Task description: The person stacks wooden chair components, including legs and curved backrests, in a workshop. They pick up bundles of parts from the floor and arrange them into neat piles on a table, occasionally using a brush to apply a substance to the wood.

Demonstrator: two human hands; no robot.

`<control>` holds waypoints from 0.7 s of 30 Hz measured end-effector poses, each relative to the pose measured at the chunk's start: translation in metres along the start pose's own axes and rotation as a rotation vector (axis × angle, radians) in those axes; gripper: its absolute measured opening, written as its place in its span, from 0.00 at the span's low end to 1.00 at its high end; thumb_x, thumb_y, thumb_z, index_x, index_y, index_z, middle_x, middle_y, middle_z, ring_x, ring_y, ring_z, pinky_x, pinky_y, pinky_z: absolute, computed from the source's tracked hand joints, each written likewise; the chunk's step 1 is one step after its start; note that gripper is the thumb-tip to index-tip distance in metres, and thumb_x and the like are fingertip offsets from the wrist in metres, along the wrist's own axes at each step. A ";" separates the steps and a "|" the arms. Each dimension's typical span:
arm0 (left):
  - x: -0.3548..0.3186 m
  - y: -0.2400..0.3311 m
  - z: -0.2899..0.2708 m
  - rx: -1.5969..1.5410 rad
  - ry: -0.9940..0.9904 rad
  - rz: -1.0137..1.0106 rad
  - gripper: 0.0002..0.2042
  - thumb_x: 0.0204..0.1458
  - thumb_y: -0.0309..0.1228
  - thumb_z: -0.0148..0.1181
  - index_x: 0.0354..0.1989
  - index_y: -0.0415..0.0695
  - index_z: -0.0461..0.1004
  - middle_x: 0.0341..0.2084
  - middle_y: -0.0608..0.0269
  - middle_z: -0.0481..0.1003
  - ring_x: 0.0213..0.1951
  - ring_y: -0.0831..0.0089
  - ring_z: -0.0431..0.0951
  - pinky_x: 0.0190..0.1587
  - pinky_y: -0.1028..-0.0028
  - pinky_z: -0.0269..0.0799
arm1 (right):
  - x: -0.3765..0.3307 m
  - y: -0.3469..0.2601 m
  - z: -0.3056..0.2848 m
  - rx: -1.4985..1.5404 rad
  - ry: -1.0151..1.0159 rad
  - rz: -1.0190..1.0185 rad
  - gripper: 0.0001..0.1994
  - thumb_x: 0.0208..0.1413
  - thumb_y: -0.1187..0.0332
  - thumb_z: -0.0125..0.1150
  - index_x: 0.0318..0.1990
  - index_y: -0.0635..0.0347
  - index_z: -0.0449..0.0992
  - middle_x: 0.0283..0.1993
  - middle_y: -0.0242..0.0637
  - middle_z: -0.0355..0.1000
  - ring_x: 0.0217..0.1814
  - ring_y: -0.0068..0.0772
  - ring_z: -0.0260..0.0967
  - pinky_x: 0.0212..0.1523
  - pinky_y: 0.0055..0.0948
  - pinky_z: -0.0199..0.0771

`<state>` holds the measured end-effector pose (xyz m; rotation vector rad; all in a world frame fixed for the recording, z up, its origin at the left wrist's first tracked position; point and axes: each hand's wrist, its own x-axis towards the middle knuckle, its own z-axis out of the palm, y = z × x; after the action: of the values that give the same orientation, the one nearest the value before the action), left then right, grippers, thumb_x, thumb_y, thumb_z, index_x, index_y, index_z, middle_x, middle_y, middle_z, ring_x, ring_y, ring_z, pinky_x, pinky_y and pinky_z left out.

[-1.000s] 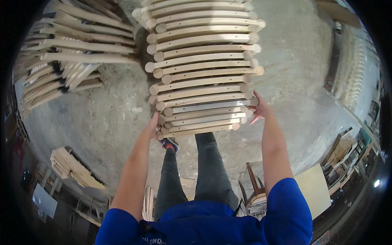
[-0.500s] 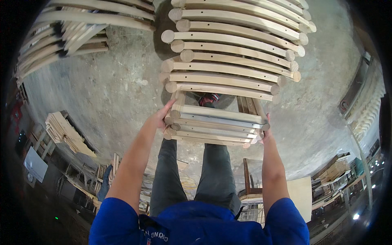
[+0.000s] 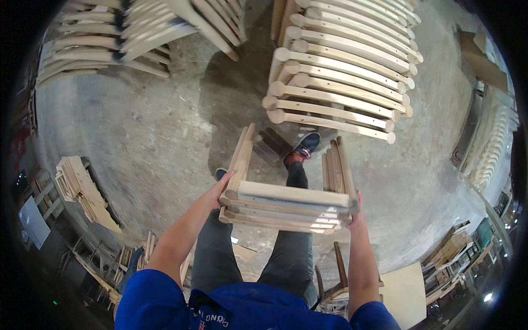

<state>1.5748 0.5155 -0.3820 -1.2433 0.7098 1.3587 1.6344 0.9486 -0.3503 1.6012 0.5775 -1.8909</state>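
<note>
I hold a small stack of pale wooden chair frames (image 3: 289,203) in front of my waist, above my legs. My left hand (image 3: 220,192) grips the stack's left end and my right hand (image 3: 356,212) grips its right end. The frames' side rails point away from me toward the floor. Just beyond, a taller pile of the same curved wooden frames (image 3: 338,71) rests on the concrete floor (image 3: 154,132). My dark shoe (image 3: 302,148) stands near the base of that pile.
Another heap of wooden frames (image 3: 126,33) lies at the upper left. A stack of flat wooden pieces (image 3: 82,190) sits at the left. Shelving with wooden parts (image 3: 456,253) stands at the lower right, more curved pieces (image 3: 492,143) at the right.
I have lifted a few frames off the big pile and drawn them back toward my body. The pile now lies farther from my hands.
</note>
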 end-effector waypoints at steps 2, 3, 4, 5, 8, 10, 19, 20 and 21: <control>-0.040 -0.003 -0.017 0.016 -0.074 -0.010 0.34 0.45 0.59 0.51 0.56 0.48 0.62 0.51 0.59 0.66 0.51 0.66 0.67 0.51 0.61 0.63 | -0.033 0.047 -0.016 -0.074 0.103 -0.078 0.37 0.46 0.33 0.43 0.56 0.49 0.61 0.52 0.36 0.64 0.49 0.39 0.64 0.45 0.41 0.68; -0.065 -0.013 -0.032 0.039 -0.054 0.036 0.33 0.45 0.58 0.51 0.55 0.48 0.63 0.51 0.59 0.66 0.50 0.66 0.68 0.51 0.62 0.63 | -0.054 0.078 -0.003 -0.337 0.001 -0.316 0.37 0.46 0.33 0.42 0.57 0.48 0.60 0.53 0.37 0.63 0.51 0.39 0.63 0.46 0.43 0.67; -0.089 -0.020 -0.042 0.075 -0.055 0.075 0.32 0.46 0.57 0.50 0.55 0.48 0.63 0.50 0.60 0.67 0.50 0.67 0.68 0.50 0.62 0.64 | -0.078 0.106 0.002 -0.304 -0.020 -0.345 0.37 0.47 0.32 0.40 0.57 0.48 0.59 0.53 0.37 0.62 0.52 0.40 0.62 0.48 0.44 0.65; -0.121 -0.027 -0.048 0.118 -0.032 0.104 0.31 0.47 0.56 0.50 0.54 0.47 0.64 0.49 0.60 0.68 0.49 0.69 0.69 0.49 0.64 0.65 | -0.100 0.133 0.007 -0.277 -0.042 -0.366 0.37 0.47 0.32 0.39 0.58 0.48 0.59 0.54 0.37 0.61 0.53 0.41 0.61 0.50 0.45 0.64; -0.212 -0.045 -0.053 0.259 0.077 0.159 0.32 0.48 0.57 0.47 0.55 0.44 0.63 0.50 0.59 0.68 0.50 0.69 0.68 0.53 0.68 0.62 | -0.170 0.187 0.043 -0.099 0.151 -0.253 0.39 0.48 0.31 0.34 0.58 0.52 0.59 0.56 0.39 0.60 0.57 0.43 0.56 0.52 0.48 0.60; -0.260 -0.059 -0.061 0.268 0.069 0.232 0.30 0.49 0.53 0.50 0.52 0.40 0.65 0.47 0.59 0.70 0.47 0.72 0.70 0.50 0.71 0.64 | -0.209 0.211 0.038 -0.026 0.009 -0.189 0.41 0.47 0.30 0.28 0.60 0.53 0.57 0.55 0.40 0.60 0.54 0.44 0.59 0.52 0.47 0.61; -0.415 -0.064 0.016 0.366 -0.049 0.695 0.27 0.51 0.49 0.50 0.51 0.38 0.65 0.44 0.56 0.71 0.47 0.72 0.70 0.48 0.74 0.64 | -0.338 0.166 0.070 0.036 -0.254 -0.753 0.41 0.49 0.32 0.29 0.61 0.55 0.54 0.60 0.40 0.57 0.59 0.45 0.57 0.57 0.45 0.57; -0.433 -0.060 0.029 0.370 -0.078 0.732 0.26 0.51 0.48 0.50 0.50 0.38 0.65 0.44 0.56 0.71 0.47 0.73 0.70 0.48 0.75 0.64 | -0.349 0.150 0.075 0.045 -0.264 -0.811 0.41 0.49 0.32 0.29 0.61 0.55 0.54 0.60 0.40 0.56 0.59 0.44 0.56 0.57 0.45 0.57; -0.448 -0.050 0.045 0.342 -0.144 0.812 0.24 0.51 0.44 0.52 0.50 0.38 0.64 0.44 0.59 0.70 0.47 0.73 0.70 0.47 0.75 0.65 | -0.359 0.132 0.083 0.055 -0.279 -0.879 0.41 0.49 0.32 0.29 0.61 0.55 0.54 0.60 0.40 0.56 0.59 0.44 0.56 0.57 0.45 0.57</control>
<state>1.5383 0.4251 0.0606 -0.5746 1.3630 1.8428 1.7008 0.8528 0.0237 1.1446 1.2476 -2.7043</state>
